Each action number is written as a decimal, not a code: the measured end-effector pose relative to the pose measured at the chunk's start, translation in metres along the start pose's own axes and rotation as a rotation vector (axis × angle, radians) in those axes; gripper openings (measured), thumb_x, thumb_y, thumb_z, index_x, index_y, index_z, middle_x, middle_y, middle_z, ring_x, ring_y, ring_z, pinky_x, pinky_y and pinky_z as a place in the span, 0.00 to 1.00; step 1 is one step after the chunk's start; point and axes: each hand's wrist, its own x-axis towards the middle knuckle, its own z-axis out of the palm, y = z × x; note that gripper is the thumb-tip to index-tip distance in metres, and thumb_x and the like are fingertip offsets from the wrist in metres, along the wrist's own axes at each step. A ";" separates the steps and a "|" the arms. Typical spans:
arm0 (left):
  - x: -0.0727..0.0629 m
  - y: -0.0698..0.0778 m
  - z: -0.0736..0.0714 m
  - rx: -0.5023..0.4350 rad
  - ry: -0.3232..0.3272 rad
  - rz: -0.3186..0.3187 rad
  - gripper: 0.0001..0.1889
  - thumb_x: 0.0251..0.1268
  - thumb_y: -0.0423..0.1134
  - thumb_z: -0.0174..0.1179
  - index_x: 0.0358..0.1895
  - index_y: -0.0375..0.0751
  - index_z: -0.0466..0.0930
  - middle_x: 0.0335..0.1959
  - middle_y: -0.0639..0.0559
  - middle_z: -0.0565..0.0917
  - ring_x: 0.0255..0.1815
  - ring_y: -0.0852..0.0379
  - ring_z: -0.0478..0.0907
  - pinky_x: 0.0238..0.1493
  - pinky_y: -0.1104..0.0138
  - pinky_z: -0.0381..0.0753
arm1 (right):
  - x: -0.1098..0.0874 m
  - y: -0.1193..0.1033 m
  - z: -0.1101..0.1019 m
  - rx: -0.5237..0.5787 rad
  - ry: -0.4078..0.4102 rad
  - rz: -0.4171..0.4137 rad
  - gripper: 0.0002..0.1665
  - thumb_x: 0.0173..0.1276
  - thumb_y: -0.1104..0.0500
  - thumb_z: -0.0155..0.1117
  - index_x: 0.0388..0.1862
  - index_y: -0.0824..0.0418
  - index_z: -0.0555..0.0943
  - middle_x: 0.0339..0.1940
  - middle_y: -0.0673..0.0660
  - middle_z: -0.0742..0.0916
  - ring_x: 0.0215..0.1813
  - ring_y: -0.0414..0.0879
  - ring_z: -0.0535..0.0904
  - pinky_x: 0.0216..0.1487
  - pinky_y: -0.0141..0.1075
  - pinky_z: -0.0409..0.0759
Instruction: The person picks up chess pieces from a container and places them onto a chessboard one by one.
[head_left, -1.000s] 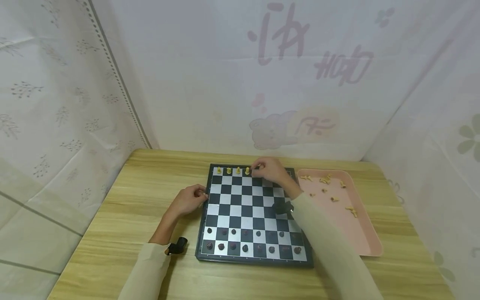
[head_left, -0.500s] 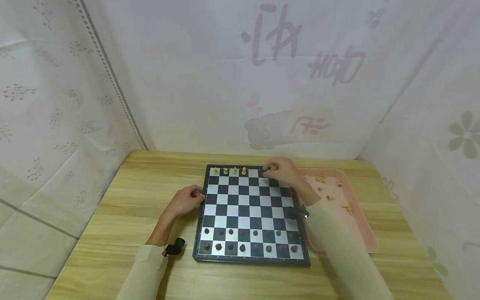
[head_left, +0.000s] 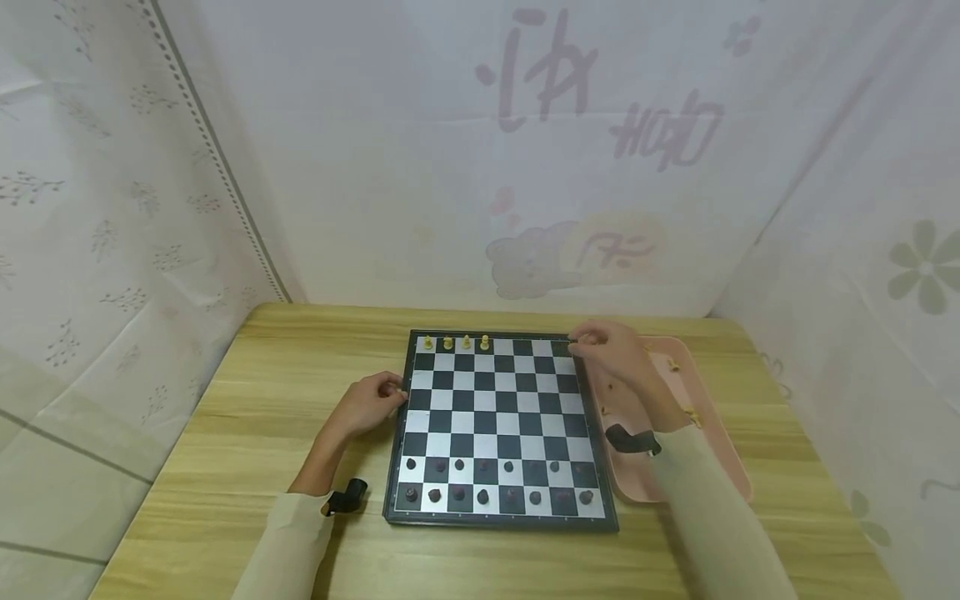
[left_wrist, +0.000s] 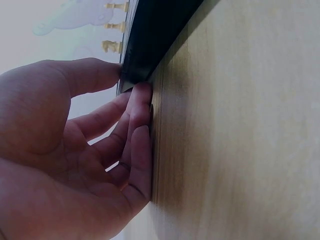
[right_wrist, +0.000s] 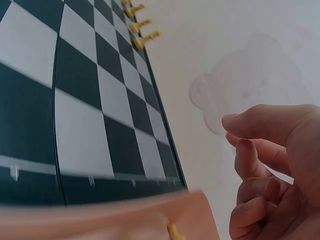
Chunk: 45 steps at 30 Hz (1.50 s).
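A black-and-white chessboard lies on the table. Its left edge is held by my left hand; in the left wrist view the thumb touches the board's rim and the curled fingers are at its underside. My right hand is over the board's far right corner and the near side of the tray, fingers loosely bent with nothing between them. Several yellow chess pieces stand in the far row, on the left. Dark chess pieces fill the two near rows.
Right of the board is a pink tray with loose yellow pieces, partly hidden by my right hand and forearm. The wooden table is bounded by a printed white curtain behind and at both sides.
My right hand has moved right along the far row, from beside the last yellow piece to the tray's edge. The left hand stays on the board. The view has shifted slightly.
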 end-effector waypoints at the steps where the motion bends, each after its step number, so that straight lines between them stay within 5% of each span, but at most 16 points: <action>1: 0.000 0.000 0.000 0.000 0.001 -0.001 0.18 0.79 0.39 0.64 0.61 0.29 0.84 0.41 0.46 0.88 0.38 0.50 0.80 0.40 0.61 0.76 | -0.003 0.003 -0.004 0.000 0.006 0.000 0.16 0.79 0.53 0.73 0.59 0.59 0.89 0.53 0.61 0.89 0.55 0.58 0.83 0.54 0.52 0.81; 4: 0.000 -0.001 0.000 0.003 0.004 -0.003 0.18 0.79 0.39 0.64 0.61 0.29 0.84 0.41 0.46 0.88 0.39 0.50 0.80 0.40 0.61 0.76 | -0.014 0.010 -0.018 -0.056 0.019 0.048 0.21 0.80 0.41 0.71 0.62 0.51 0.89 0.58 0.56 0.91 0.58 0.56 0.84 0.57 0.53 0.80; 9: 0.001 -0.002 0.001 0.002 0.000 0.003 0.18 0.79 0.39 0.64 0.62 0.28 0.84 0.41 0.45 0.88 0.39 0.50 0.81 0.41 0.60 0.76 | -0.029 0.024 -0.035 -0.164 0.071 0.169 0.32 0.71 0.21 0.66 0.63 0.37 0.88 0.61 0.50 0.90 0.54 0.54 0.85 0.48 0.50 0.82; 14: 0.002 -0.003 0.001 0.013 -0.002 0.006 0.19 0.78 0.39 0.64 0.62 0.29 0.84 0.41 0.46 0.88 0.38 0.50 0.80 0.40 0.61 0.76 | -0.033 0.042 -0.045 0.002 0.148 0.139 0.31 0.84 0.37 0.63 0.68 0.58 0.85 0.67 0.65 0.86 0.64 0.61 0.80 0.58 0.54 0.78; 19: 0.002 -0.005 0.000 0.019 0.002 0.000 0.18 0.78 0.39 0.64 0.62 0.29 0.84 0.40 0.47 0.88 0.37 0.51 0.80 0.39 0.61 0.76 | -0.036 0.054 -0.054 0.066 0.228 0.199 0.30 0.87 0.42 0.59 0.72 0.61 0.82 0.62 0.66 0.85 0.55 0.61 0.83 0.45 0.42 0.82; 25: 0.003 -0.005 0.001 0.016 0.000 0.004 0.18 0.78 0.39 0.64 0.62 0.29 0.84 0.40 0.47 0.88 0.37 0.51 0.80 0.38 0.61 0.76 | -0.042 0.059 -0.059 0.034 0.262 0.258 0.31 0.87 0.45 0.58 0.75 0.66 0.79 0.60 0.70 0.86 0.49 0.59 0.86 0.37 0.35 0.82; 33: 0.002 -0.003 0.001 0.003 0.003 -0.001 0.18 0.78 0.39 0.64 0.61 0.29 0.84 0.39 0.47 0.87 0.37 0.51 0.79 0.39 0.61 0.75 | -0.045 0.067 -0.051 -0.064 0.251 0.303 0.30 0.86 0.48 0.57 0.69 0.72 0.80 0.65 0.74 0.84 0.61 0.69 0.81 0.46 0.47 0.81; 40: 0.003 -0.002 0.001 0.006 0.006 0.004 0.18 0.78 0.39 0.64 0.62 0.29 0.84 0.40 0.46 0.88 0.37 0.51 0.80 0.39 0.61 0.75 | -0.037 0.073 -0.046 -0.102 0.230 0.310 0.26 0.83 0.51 0.61 0.63 0.72 0.84 0.63 0.73 0.86 0.61 0.67 0.82 0.45 0.43 0.79; 45: 0.002 -0.002 0.000 0.007 0.001 0.014 0.18 0.78 0.38 0.64 0.61 0.28 0.84 0.40 0.46 0.89 0.36 0.52 0.81 0.39 0.61 0.76 | -0.031 0.076 -0.042 -0.121 0.225 0.330 0.27 0.82 0.52 0.64 0.64 0.75 0.83 0.67 0.75 0.84 0.64 0.70 0.81 0.54 0.52 0.82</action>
